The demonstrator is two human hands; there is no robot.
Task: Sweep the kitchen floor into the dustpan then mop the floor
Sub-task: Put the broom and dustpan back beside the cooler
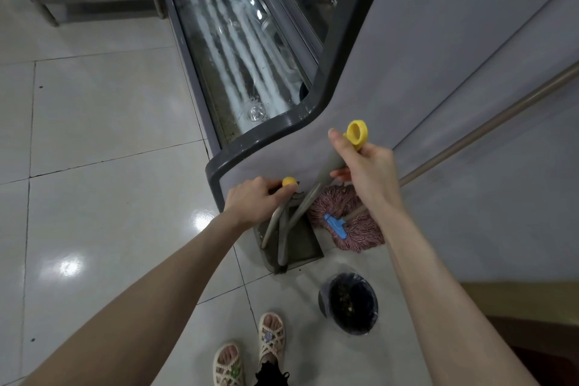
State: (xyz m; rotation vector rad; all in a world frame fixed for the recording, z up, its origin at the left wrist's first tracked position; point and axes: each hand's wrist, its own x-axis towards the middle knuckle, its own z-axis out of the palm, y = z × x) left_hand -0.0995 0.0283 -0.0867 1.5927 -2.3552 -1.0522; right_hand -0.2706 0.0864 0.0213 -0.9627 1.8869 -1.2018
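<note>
1. Dustpan [300, 244], grey, stands on the tiled floor [109, 135] hard against the grey base corner of a glass-fronted display case [244, 50]. Its tray shows only dull grime; no distinct sweepings can be made out.
2. Left hand [253, 204] is clamped round the top of the dustpan's long grey handle, just below its yellow end cap [289, 181].
3. Right hand [366, 166] is wrapped round a second grey handle, the broom handle [316, 188], thumb lifted beside its yellow ring-shaped cap [357, 132]. The shaft runs down into the dustpan; dark bristles [281, 269] show at the pan's near lip.
4. Mop [347, 216], pink-and-white string head with a blue clamp [336, 225], lies on the floor just right of the dustpan, touching the wall panel [454, 103]. Its brown pole [488, 125] slants up toward the right edge of view (leaning on the wall, untouched by either hand).
5. Waste bin [348, 303], round, lined with a dark bag, sits on the floor near the dustpan's near-right corner. Inside: dark contents with small pale and brownish flecks, too blurred to identify.
6. Display case interior: frosted shelving and a clear glass vessel [257, 111] at the near end.
7. Two sandalled feet [250, 351] stand at the bottom edge, left of the bin.
8. No brand, label or legible writing anywhere.
</note>
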